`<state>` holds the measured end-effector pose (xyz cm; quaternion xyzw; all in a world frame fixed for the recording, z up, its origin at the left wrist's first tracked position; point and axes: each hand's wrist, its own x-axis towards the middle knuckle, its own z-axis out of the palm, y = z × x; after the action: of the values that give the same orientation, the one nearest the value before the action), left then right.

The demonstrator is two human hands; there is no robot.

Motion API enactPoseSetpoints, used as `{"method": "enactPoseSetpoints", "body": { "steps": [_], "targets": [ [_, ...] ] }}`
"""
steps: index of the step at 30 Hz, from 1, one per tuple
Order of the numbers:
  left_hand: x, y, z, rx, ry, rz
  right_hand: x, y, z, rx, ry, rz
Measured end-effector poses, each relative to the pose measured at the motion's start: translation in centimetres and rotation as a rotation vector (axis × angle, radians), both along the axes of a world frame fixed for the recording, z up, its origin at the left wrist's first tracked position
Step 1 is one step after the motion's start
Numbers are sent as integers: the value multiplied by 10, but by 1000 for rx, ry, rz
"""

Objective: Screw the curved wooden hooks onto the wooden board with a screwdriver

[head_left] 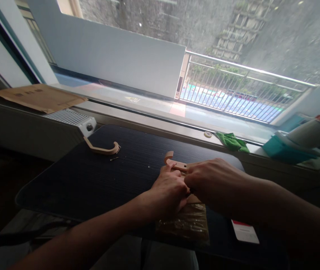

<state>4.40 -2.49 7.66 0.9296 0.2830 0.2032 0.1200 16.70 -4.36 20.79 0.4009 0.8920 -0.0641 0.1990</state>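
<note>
A wooden hook (pixel 178 165) with a curled end and a dark hole lies under my left hand (pixel 169 187), whose fingers grip it against the dark tabletop. My right hand (pixel 203 178) is closed in a fist right beside it, over the near part of the hook. Whatever sits inside that fist is hidden. Just below my hands is a brown packet in clear plastic film (pixel 188 225). A second wooden hook (pixel 103 150) rests on the left part of the table, with small screws (pixel 114 159) near its curled end.
The dark table (pixel 72 180) stands against a window sill. On the sill are a green cloth (pixel 233 141), a roll of tape (pixel 208 134) and a teal container (pixel 289 148). A brown envelope (pixel 39 96) lies on a radiator (pixel 70 117). A red-and-white card (pixel 245 232) is at right.
</note>
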Motion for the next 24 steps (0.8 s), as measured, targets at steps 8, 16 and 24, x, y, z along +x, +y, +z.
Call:
{"method": "enactPoseSetpoints", "body": {
  "steps": [8, 16, 24],
  "targets": [
    [0, 0, 1, 6, 51, -10, 19, 3, -6, 76, 54, -138],
    [-1, -1, 6, -8, 32, -19, 6, 1, 8, -24, -21, -48],
    [-1, -2, 4, -32, 23, -7, 5, -2, 4, 9, -55, -147]
  ]
}}
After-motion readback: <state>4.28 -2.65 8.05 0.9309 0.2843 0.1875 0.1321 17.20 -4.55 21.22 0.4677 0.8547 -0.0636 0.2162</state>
